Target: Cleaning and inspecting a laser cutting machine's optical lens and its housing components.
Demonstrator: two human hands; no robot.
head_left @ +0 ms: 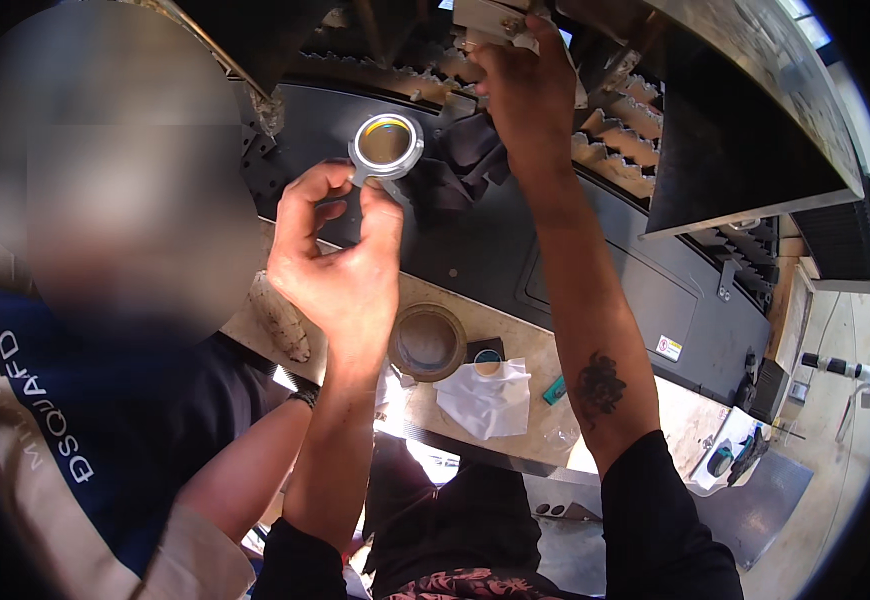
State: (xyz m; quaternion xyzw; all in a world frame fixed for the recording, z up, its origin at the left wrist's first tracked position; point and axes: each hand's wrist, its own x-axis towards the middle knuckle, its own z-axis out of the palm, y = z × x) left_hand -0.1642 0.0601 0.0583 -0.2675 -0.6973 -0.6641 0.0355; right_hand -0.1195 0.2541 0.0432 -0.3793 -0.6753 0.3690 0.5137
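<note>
My left hand [340,265] pinches a round lens in a silver metal ring mount [387,143] by its short tab, thumb and fingers closed on it. The glass reflects yellow and amber, and the mount is held up above the dark machine panel. Farther off to the right, my right hand [537,110] is raised against a pale block-shaped machine housing [485,18], its fingers closed around the edge; part of that grip is hidden. Crumpled dark cloth [467,155] lies on the panel between the two hands.
A tape roll [459,343], a white cloth [483,405], a small round disc [487,362] and a green item [555,390] lie on the ledge below. Jagged slats [620,150] run behind. A co-worker's sleeve [195,560] is close on the left; a dark panel [755,150] overhangs right.
</note>
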